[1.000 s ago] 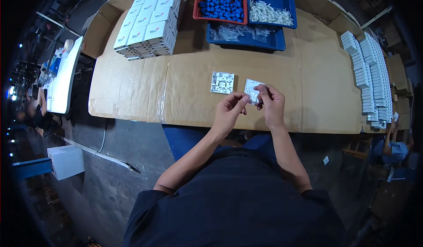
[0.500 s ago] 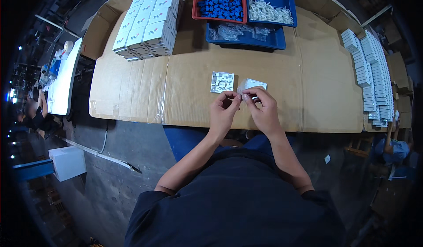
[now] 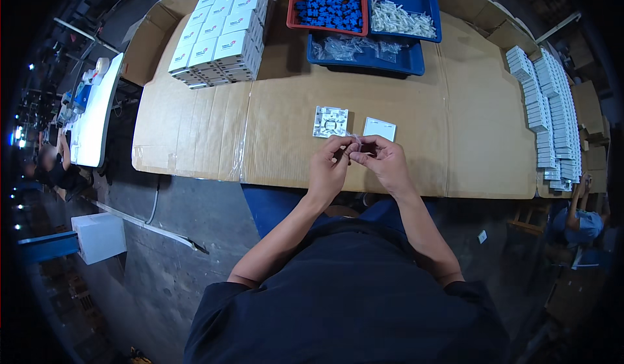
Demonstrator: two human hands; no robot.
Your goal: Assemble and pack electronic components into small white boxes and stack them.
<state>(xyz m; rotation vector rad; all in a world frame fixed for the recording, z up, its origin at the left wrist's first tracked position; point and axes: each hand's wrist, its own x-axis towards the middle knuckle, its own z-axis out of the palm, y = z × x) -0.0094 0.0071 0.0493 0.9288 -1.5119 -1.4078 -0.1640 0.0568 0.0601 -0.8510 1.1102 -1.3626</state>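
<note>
A small clear plastic bag (image 3: pixel 356 138) is pinched between both my hands, close above the cardboard-covered table. My left hand (image 3: pixel 328 167) closes its fingertips on one side of the bag; my right hand (image 3: pixel 385 162) grips the other side, with the fingertips almost meeting. Most of the bag is hidden by the fingers. Just beyond my left hand lies a square white plastic housing (image 3: pixel 330 121), its moulded inside facing up. A flat square white cover (image 3: pixel 379 129) rests on the cardboard just past my right hand.
Stacked white boxes (image 3: pixel 217 38) stand at back left. A red tray (image 3: pixel 290 6) of blue parts, a blue tray (image 3: pixel 437 6) of white pieces and a lower blue tray (image 3: pixel 411 62) of plastic bags stand at the back. Rows of white housings (image 3: pixel 550 104) line the right edge.
The plastic bag is bunched smaller between my fingers and shows less. My right hand has turned and drawn slightly nearer, uncovering more of the white cover.
</note>
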